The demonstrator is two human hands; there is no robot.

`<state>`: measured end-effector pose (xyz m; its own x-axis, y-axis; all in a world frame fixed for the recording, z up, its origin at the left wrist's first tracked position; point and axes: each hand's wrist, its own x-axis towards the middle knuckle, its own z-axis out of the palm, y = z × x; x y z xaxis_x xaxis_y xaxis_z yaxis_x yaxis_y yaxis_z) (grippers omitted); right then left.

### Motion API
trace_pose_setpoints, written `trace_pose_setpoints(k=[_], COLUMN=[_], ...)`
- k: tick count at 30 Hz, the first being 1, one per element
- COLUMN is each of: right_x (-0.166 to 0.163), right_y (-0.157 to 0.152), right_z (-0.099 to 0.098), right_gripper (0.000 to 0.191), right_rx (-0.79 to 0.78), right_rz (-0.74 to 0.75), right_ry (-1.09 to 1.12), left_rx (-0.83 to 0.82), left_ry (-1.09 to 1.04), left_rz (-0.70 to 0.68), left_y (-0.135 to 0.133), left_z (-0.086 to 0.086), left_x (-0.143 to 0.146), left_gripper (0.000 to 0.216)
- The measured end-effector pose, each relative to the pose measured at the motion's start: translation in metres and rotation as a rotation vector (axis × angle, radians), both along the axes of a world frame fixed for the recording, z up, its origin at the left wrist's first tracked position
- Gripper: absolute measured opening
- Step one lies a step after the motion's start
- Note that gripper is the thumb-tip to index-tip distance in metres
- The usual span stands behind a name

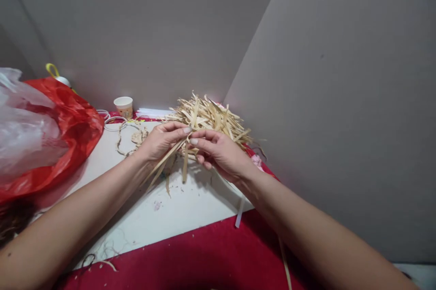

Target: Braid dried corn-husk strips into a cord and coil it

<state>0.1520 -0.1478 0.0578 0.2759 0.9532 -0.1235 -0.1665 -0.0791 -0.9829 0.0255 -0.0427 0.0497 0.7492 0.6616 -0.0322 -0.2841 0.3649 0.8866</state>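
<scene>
My left hand [166, 139] pinches some pale, flat straw-like strips [168, 157] between thumb and fingers. Right beside it, my right hand [216, 149] is closed on the same strips, thumb against the forefinger, its fingertips almost touching the left ones. Loose strip ends hang down below both hands. Behind the hands lies a heap of dry straw-like strips [218, 117]. To the left of my left hand, a loop of twisted straw cord [119, 142] rests on the white board [170, 217].
A paper cup [123, 107] and white rings [115, 123] stand at the back. Red and clear plastic bags [80, 122] fill the left side. Grey walls [323, 99] enclose the back and right. A translucent stick [240, 212] lies across the board's edge onto the red cloth [190, 258].
</scene>
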Motion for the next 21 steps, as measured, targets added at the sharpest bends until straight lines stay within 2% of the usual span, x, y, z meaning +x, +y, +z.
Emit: trace_pose_setpoints(k=[4, 9, 15, 19, 21], right_x=[-0.007, -0.023, -0.032, -0.040, -0.046], right_y=[0.031, 0.068, 0.110, 0.136, 0.142], right_z=[0.003, 0.004, 0.001, -0.002, -0.001], right_gripper=[0.043, 0.034, 0.023, 0.021, 0.019], right_rx=[-0.017, 0.037, 0.029, 0.046, 0.040], right_rz=[0.078, 0.124, 0.159, 0.248, 0.239], right_ry=[0.034, 0.032, 0.087, 0.088, 0.080], left_rx=[0.047, -0.003, -0.018, 0.010, 0.026], left_ry=[-0.046, -0.039, -0.053, -0.055, -0.058], left_rz=[0.077, 0.109, 0.133, 0.140, 0.140], left_y=[0.021, 0.049, 0.075, 0.091, 0.098], left_z=[0.006, 0.010, 0.008, 0.006, 0.004], left_x=[-0.009, -0.023, -0.041, -0.051, -0.056], left_gripper=[0.035, 0.025, 0.016, 0.018, 0.021])
